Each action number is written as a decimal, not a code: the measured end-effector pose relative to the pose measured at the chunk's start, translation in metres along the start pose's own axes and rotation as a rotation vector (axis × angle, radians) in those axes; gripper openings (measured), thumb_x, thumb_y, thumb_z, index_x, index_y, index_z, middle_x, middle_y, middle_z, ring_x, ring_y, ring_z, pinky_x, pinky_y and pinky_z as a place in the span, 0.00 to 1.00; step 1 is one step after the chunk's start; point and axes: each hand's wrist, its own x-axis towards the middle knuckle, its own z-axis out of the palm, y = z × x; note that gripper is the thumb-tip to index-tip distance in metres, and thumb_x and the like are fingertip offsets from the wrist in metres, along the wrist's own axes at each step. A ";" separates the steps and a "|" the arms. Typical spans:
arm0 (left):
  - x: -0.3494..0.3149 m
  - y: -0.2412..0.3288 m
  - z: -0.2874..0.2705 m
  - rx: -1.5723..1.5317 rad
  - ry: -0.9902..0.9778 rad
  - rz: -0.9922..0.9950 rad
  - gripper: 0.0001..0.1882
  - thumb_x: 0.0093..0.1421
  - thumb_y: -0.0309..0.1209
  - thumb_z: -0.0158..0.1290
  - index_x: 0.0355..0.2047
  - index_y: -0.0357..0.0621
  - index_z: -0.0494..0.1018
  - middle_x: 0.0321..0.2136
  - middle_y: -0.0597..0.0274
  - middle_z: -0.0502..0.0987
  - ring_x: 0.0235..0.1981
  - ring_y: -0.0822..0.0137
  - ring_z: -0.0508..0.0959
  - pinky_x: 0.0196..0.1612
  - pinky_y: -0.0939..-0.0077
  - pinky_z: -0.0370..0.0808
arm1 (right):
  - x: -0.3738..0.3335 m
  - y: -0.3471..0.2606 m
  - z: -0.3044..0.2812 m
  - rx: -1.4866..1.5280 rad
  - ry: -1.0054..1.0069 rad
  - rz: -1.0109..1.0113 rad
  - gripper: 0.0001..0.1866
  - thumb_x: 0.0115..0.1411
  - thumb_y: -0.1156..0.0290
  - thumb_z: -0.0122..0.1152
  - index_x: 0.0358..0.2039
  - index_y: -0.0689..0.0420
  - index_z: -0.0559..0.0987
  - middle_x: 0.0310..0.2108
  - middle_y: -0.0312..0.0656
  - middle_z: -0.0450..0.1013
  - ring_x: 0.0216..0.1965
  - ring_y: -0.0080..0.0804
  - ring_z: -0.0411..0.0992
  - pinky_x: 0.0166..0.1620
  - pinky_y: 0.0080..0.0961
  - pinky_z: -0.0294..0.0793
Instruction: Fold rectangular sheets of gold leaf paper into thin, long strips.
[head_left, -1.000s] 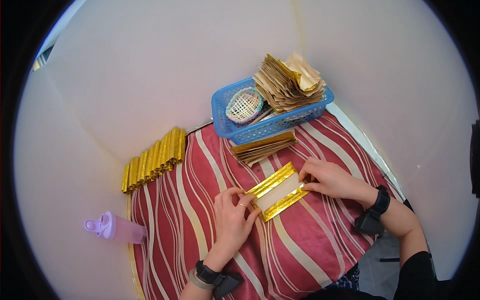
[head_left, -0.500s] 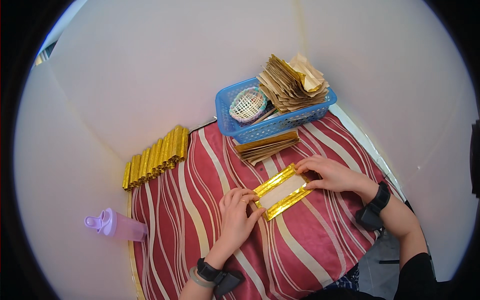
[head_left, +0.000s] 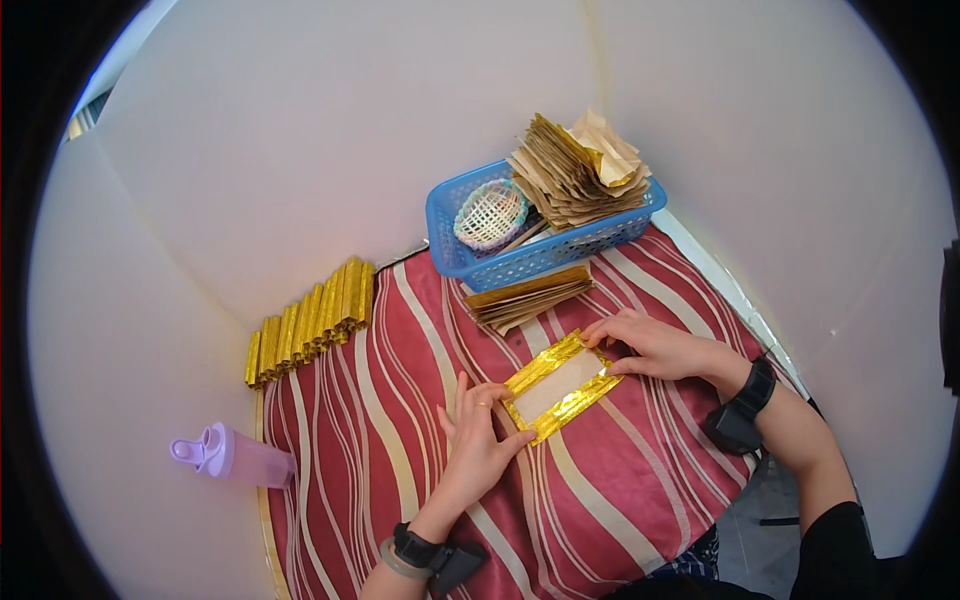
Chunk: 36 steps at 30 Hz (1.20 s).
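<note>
A sheet of gold foil paper [head_left: 560, 388] lies on the striped cloth, its edges folded inward into a shiny gold border around a pale middle. My left hand [head_left: 478, 432] grips its left end, thumb at the near corner and forefinger at the far one, with the other fingers lifted away. At the right end my right hand [head_left: 650, 346] pinches the folded edge between thumb and fingers. Just beyond the sheet sits a small stack of folded gold-and-tan papers [head_left: 530, 298].
A blue plastic basket [head_left: 530, 262] at the back holds a thick paper stack [head_left: 575, 175] and a small woven basket [head_left: 490, 215]. Rolled gold papers [head_left: 310, 320] line the left back edge. A purple bottle [head_left: 245, 457] stands at left. Pale walls surround the red striped cloth [head_left: 400, 400].
My left hand's outer fingers have lifted and spread away from the sheet, while thumb and forefinger stay on it. The right hand keeps nearly the same hold.
</note>
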 end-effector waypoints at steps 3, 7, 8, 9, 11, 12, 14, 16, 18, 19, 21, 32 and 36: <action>-0.004 0.012 -0.004 0.083 0.023 0.027 0.22 0.51 0.34 0.65 0.44 0.48 0.68 0.54 0.60 0.70 0.69 0.45 0.51 0.62 0.29 0.37 | -0.001 0.003 0.002 -0.040 0.020 -0.051 0.20 0.58 0.70 0.62 0.50 0.55 0.69 0.59 0.41 0.66 0.52 0.41 0.64 0.56 0.34 0.63; -0.012 0.018 -0.002 0.139 0.033 0.017 0.15 0.52 0.32 0.64 0.37 0.47 0.71 0.57 0.59 0.71 0.68 0.44 0.52 0.62 0.29 0.38 | 0.000 0.000 0.000 -0.050 -0.016 -0.018 0.20 0.58 0.69 0.61 0.50 0.54 0.68 0.61 0.43 0.64 0.52 0.43 0.64 0.56 0.36 0.62; -0.013 0.014 0.001 0.087 0.012 -0.013 0.12 0.52 0.32 0.64 0.34 0.47 0.72 0.59 0.59 0.70 0.68 0.44 0.51 0.63 0.29 0.38 | -0.001 -0.001 -0.001 -0.046 -0.026 -0.012 0.19 0.58 0.69 0.61 0.49 0.54 0.70 0.62 0.45 0.64 0.53 0.43 0.63 0.57 0.36 0.61; -0.014 0.012 0.001 0.035 -0.009 -0.042 0.10 0.52 0.32 0.64 0.30 0.46 0.74 0.61 0.59 0.68 0.69 0.44 0.50 0.63 0.30 0.38 | -0.001 -0.002 -0.001 -0.042 -0.035 -0.006 0.17 0.58 0.69 0.61 0.47 0.54 0.71 0.62 0.46 0.63 0.53 0.43 0.63 0.57 0.37 0.61; -0.014 0.009 -0.004 -0.032 -0.035 -0.081 0.10 0.51 0.33 0.65 0.29 0.47 0.74 0.61 0.60 0.68 0.69 0.45 0.49 0.64 0.31 0.38 | -0.001 -0.001 -0.002 -0.061 -0.051 -0.031 0.14 0.57 0.68 0.62 0.44 0.54 0.73 0.63 0.48 0.62 0.53 0.44 0.63 0.57 0.37 0.60; -0.014 0.009 -0.005 -0.101 -0.061 -0.126 0.09 0.51 0.33 0.65 0.27 0.47 0.75 0.62 0.60 0.67 0.70 0.45 0.48 0.64 0.32 0.37 | -0.001 0.000 -0.002 -0.078 -0.074 -0.056 0.12 0.57 0.68 0.63 0.40 0.54 0.75 0.63 0.49 0.61 0.54 0.44 0.63 0.58 0.37 0.60; -0.013 0.011 -0.005 -0.105 -0.066 -0.134 0.10 0.50 0.34 0.66 0.27 0.48 0.76 0.62 0.60 0.67 0.70 0.45 0.48 0.64 0.32 0.36 | -0.003 0.001 -0.002 -0.031 -0.058 -0.056 0.11 0.55 0.66 0.65 0.38 0.54 0.76 0.63 0.49 0.61 0.54 0.44 0.63 0.58 0.37 0.59; -0.014 0.013 -0.004 -0.109 -0.066 -0.148 0.10 0.49 0.35 0.67 0.27 0.48 0.76 0.62 0.60 0.67 0.70 0.45 0.47 0.64 0.32 0.35 | -0.002 0.000 -0.004 0.016 -0.047 -0.061 0.11 0.54 0.65 0.67 0.35 0.54 0.77 0.63 0.49 0.61 0.53 0.43 0.63 0.58 0.36 0.59; -0.014 0.014 -0.004 -0.090 -0.049 -0.129 0.11 0.47 0.35 0.68 0.27 0.49 0.77 0.61 0.59 0.67 0.70 0.45 0.47 0.64 0.32 0.35 | -0.002 -0.006 -0.008 0.026 -0.095 -0.022 0.14 0.51 0.64 0.71 0.35 0.54 0.78 0.63 0.45 0.62 0.55 0.41 0.62 0.58 0.36 0.60; -0.015 0.014 -0.003 -0.091 -0.049 -0.129 0.11 0.47 0.35 0.68 0.27 0.49 0.77 0.61 0.59 0.67 0.70 0.45 0.47 0.64 0.32 0.35 | -0.002 -0.004 -0.008 0.026 -0.096 -0.023 0.14 0.51 0.64 0.71 0.35 0.54 0.78 0.63 0.45 0.62 0.55 0.41 0.62 0.58 0.36 0.60; -0.015 0.012 -0.001 -0.098 -0.022 -0.074 0.12 0.46 0.38 0.69 0.25 0.48 0.78 0.61 0.59 0.68 0.69 0.39 0.48 0.61 0.24 0.36 | -0.002 0.001 -0.007 0.055 -0.110 -0.024 0.16 0.49 0.63 0.72 0.36 0.54 0.79 0.64 0.44 0.61 0.53 0.42 0.64 0.58 0.36 0.59; -0.014 0.009 -0.003 0.034 0.172 0.188 0.09 0.45 0.31 0.68 0.26 0.49 0.80 0.48 0.59 0.75 0.64 0.42 0.57 0.61 0.40 0.53 | -0.001 -0.012 -0.003 -0.110 0.140 -0.147 0.10 0.50 0.67 0.69 0.30 0.55 0.78 0.36 0.39 0.75 0.39 0.35 0.73 0.38 0.30 0.73; -0.009 0.011 -0.008 0.213 0.262 0.406 0.10 0.43 0.25 0.66 0.27 0.48 0.79 0.35 0.63 0.76 0.52 0.52 0.69 0.52 0.57 0.68 | -0.001 -0.013 -0.002 -0.213 0.155 -0.285 0.07 0.50 0.69 0.67 0.28 0.55 0.79 0.27 0.37 0.75 0.34 0.36 0.74 0.36 0.32 0.74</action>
